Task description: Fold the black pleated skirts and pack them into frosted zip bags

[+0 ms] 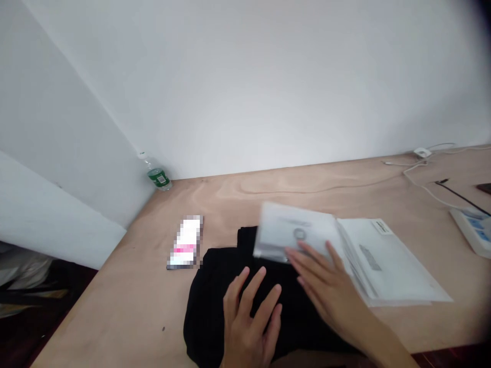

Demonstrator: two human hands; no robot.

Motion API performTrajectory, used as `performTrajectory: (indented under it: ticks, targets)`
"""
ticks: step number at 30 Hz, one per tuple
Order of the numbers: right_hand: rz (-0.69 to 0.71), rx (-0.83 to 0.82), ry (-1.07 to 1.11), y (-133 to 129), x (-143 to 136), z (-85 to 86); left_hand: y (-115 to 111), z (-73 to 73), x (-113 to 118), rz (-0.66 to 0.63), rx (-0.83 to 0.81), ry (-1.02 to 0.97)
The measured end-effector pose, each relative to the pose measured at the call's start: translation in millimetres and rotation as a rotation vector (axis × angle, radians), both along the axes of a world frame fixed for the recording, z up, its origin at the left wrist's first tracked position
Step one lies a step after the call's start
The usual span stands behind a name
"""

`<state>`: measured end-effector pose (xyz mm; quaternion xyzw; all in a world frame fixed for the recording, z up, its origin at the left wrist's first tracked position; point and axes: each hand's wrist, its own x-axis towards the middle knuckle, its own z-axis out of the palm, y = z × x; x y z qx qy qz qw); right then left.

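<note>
A folded black cloth [209, 301], seemingly a garment, lies at the table's front. My left hand [251, 317] rests on it, fingers bent a little and spread, holding nothing. Above the cloth's upper right part is a frosted plastic bag [282, 225] with a small ring-shaped mark, blurred by motion. My right hand [326, 281] has its fingers across the bag's lower right side and appears to hold it; the thumb's grip is hard to make out. Beside that hand lies a stack of similar frosted bags [402, 271], the top one bearing a grey label and a white sticker.
A phone [186, 240] with a blurred-out screen lies left of the cloth. In the back left corner a green-labelled bottle [159, 176] leans against the wall. White cables [416, 166] and a white device with blue keys [473, 230] are at the right.
</note>
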<state>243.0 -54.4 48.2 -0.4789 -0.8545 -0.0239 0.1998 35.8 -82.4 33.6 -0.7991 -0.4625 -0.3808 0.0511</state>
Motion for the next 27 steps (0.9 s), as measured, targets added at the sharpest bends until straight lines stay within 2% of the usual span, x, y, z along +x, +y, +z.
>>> performTrajectory:
  ticks: [2, 4, 8, 10, 12, 14, 15, 17, 20, 24, 27]
  targets:
    - [0.131, -0.053, -0.017, -3, -17, -1.3, 2, 5.5, -2, 0.059, -0.005, 0.084]
    - [0.185, -0.098, -0.016, -3, -28, -6.2, 5, 4.4, -5, 0.086, -0.063, 0.151]
    - [0.212, -0.137, 0.019, -3, -33, -13.1, 13, -11.7, -11, 0.061, -0.113, 0.179]
    - [0.18, -0.061, 0.111, -9, -32, -13.9, 16, -19.3, -13, 0.054, -0.1, 0.151]
    - [0.105, 0.089, 0.304, -17, -32, -14.6, 20, -22.9, -13, 0.074, -0.075, 0.092]
    - [-0.028, 0.213, 0.532, -23, -32, -16.6, 23, -22.8, -13, 0.12, -0.041, -0.002]
    - [-0.122, 0.224, 0.608, -24, -32, -18.2, 25, -21.9, -12, 0.142, -0.025, -0.05]
    - [-0.331, 0.123, 0.619, -17, -31, -22.2, 27, -20.1, -12, 0.158, 0.001, -0.122]
    - [-0.537, -0.157, 0.415, 3, -31, -28.7, 28, -20.5, -11, 0.125, 0.01, -0.166]
    - [-0.556, -0.393, 0.251, 26, -34, -34.2, 29, -25.6, -9, 0.104, 0.013, -0.173]
    - [-0.516, -0.452, 0.256, 33, -36, -34.1, 31, -28.5, -9, 0.111, 0.001, -0.186]
